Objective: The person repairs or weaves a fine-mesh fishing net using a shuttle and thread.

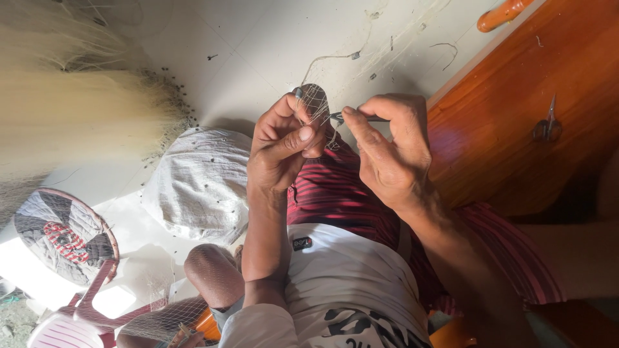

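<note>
Both hands busy up close: left hand (pixel 284 145) pinching fine fishing net (pixel 316 103) tight, right hand (pixel 387 151) clamped on a thin netting needle (pixel 338 117), scissors (pixel 548 125) lying nearby.

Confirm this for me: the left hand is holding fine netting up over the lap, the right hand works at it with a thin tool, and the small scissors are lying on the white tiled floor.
One detail is off. In the head view the small scissors lie on the orange-brown wooden surface at the right, not on the white tiled floor. The rest holds: the left hand holds the fine netting up over the lap, and the right hand works at it with a thin tool.

pale floor (pixel 258 45) | grey sack (pixel 200 183), net heap (pixel 71 109) | wooden bench (pixel 516 116): scissors (pixel 548 125)
</note>
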